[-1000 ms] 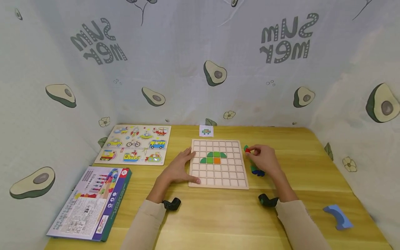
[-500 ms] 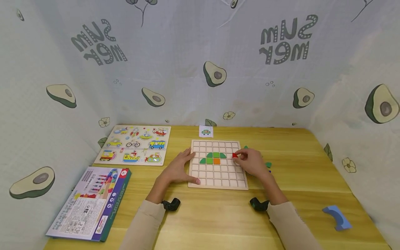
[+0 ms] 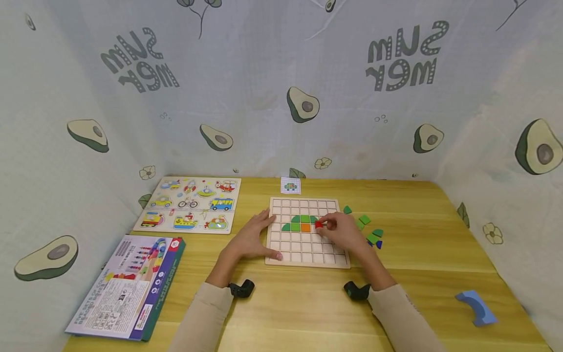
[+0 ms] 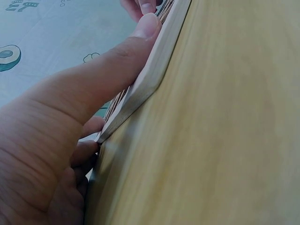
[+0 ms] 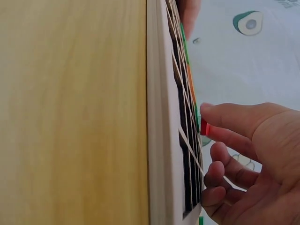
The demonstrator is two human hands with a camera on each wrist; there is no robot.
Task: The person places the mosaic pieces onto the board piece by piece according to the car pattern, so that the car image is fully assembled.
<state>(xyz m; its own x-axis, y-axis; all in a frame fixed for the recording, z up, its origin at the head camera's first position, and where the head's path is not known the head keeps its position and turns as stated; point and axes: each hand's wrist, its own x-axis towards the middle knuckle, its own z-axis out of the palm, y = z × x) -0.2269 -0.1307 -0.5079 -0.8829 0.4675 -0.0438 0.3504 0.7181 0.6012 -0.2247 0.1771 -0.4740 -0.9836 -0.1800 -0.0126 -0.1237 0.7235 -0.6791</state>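
Observation:
A wooden grid board point(image 3: 308, 261) lies on the table with green pieces point(image 3: 304, 219) and an orange piece point(image 3: 305, 227) set in its cells. My right hand point(image 3: 340, 233) pinches a small red piece point(image 3: 318, 225) just right of the orange one, over the board; the red piece point(image 5: 204, 128) shows between thumb and finger in the right wrist view. My left hand point(image 3: 252, 238) lies flat against the board's left edge point(image 4: 140, 89), thumb along the rim.
Loose green and blue pieces point(image 3: 369, 230) lie right of the board. A small pattern card point(image 3: 290, 185) stands behind it. A vehicle puzzle point(image 3: 190, 203) and a game box point(image 3: 127, 286) are on the left, a blue arch block point(image 3: 476, 305) at the front right.
My right hand carried the red piece leftward from the loose pile onto the board, beside the orange piece. The left hand has stayed in place.

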